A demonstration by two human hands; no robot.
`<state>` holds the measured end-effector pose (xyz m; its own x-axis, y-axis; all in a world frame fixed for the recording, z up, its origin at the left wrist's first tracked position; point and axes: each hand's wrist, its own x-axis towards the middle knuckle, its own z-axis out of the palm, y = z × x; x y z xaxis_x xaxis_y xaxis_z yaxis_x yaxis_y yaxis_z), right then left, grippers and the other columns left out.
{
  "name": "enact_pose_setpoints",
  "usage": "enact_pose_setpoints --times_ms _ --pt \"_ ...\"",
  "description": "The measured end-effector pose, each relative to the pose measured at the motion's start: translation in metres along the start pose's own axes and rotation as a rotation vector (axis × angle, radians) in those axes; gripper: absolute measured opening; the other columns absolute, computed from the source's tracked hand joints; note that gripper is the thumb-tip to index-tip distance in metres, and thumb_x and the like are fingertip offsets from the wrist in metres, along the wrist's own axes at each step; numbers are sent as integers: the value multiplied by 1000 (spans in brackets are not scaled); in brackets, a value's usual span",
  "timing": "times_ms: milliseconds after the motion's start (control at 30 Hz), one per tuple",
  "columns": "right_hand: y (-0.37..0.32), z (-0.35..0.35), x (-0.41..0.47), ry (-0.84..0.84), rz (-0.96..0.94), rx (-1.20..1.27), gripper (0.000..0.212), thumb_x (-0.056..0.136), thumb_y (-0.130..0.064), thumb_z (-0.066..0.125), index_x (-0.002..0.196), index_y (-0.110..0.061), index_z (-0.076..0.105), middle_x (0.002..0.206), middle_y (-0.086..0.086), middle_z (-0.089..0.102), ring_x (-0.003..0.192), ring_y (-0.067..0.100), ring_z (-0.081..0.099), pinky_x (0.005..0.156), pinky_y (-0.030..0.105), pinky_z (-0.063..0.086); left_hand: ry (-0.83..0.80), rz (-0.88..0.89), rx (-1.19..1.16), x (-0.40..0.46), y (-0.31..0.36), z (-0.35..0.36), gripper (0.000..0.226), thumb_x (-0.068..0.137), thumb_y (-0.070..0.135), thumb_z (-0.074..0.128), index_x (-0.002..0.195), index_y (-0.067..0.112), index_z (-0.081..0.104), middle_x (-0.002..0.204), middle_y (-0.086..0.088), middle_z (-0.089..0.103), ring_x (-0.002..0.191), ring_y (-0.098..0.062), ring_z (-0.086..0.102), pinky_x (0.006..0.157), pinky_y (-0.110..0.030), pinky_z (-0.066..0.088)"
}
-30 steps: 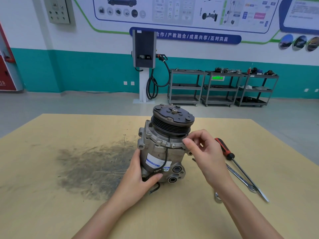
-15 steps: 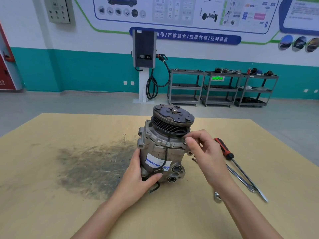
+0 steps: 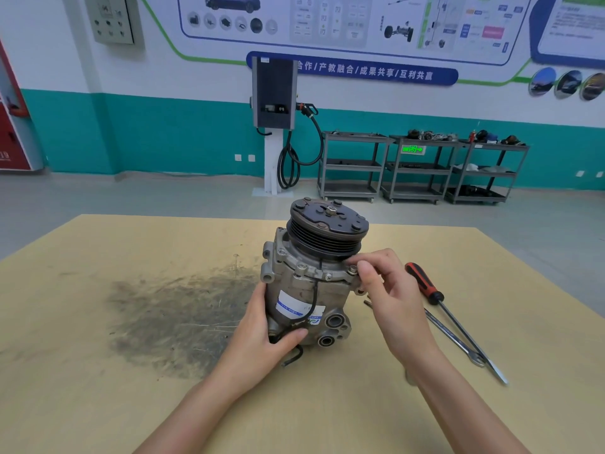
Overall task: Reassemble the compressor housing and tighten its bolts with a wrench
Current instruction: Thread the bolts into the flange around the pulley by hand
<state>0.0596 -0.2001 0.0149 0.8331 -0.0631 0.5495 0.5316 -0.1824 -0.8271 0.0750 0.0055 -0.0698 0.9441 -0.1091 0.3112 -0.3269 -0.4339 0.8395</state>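
Note:
A grey metal compressor (image 3: 304,290) stands upright on the wooden table (image 3: 98,388), its dark grooved pulley (image 3: 327,231) on top. My left hand (image 3: 265,342) grips its lower left side, thumb across the front over a black cable. My right hand (image 3: 389,296) is at the housing's right flange, thumb and fingers pinching a bolt head (image 3: 353,269). Two more bolt heads show along the front of the flange. A long steel wrench (image 3: 451,335) lies on the table just right of my right hand.
A red-and-black-handled screwdriver (image 3: 425,283) lies beside the wrench, its blade pointing toward the near right. A dark greasy stain (image 3: 176,316) covers the table left of the compressor. Grey shelf carts (image 3: 422,168) and a charging post (image 3: 273,126) stand far off by the wall.
My right hand's fingers have shifted slightly on the bolt at the flange. The compressor and my left hand have stayed put.

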Motion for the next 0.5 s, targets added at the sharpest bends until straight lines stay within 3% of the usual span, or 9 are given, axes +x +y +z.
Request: enact_pose_setpoints --times_ms 67,200,333,433,500 --pt "0 -1 1 -14 5 -24 13 94 -8 60 92 -16 71 93 11 56 83 20 56 71 24 46 9 1 13 0 -1 0 85 82 37 80 130 67 18 142 30 45 130 12 44 105 -11 36" --pt "0 1 3 33 57 -50 14 86 -16 71 76 -18 61 81 8 59 76 24 53 69 33 44 -1 -5 -10 0 -1 1 84 82 34 81 143 48 25 143 24 48 131 7 46 112 -25 39" --pt "2 -2 4 47 73 -28 13 84 -20 75 78 -18 63 77 11 55 75 30 52 67 31 45 -6 -2 -17 0 1 1 90 83 35 80 152 35 22 146 22 46 133 6 45 114 -29 38" --pt "0 -8 3 -31 21 30 10 91 -13 65 90 -20 72 87 11 56 80 23 54 69 18 46 -5 -6 -15 0 0 1 90 83 37 80 150 38 20 146 24 45 132 10 43 112 -21 36" --pt "2 -9 4 -56 9 -6 16 92 -8 64 92 -20 74 93 14 57 85 25 55 72 21 47 -2 -9 -7 0 -1 1 90 83 37 80 146 46 17 146 27 43 132 12 42 107 -12 34"
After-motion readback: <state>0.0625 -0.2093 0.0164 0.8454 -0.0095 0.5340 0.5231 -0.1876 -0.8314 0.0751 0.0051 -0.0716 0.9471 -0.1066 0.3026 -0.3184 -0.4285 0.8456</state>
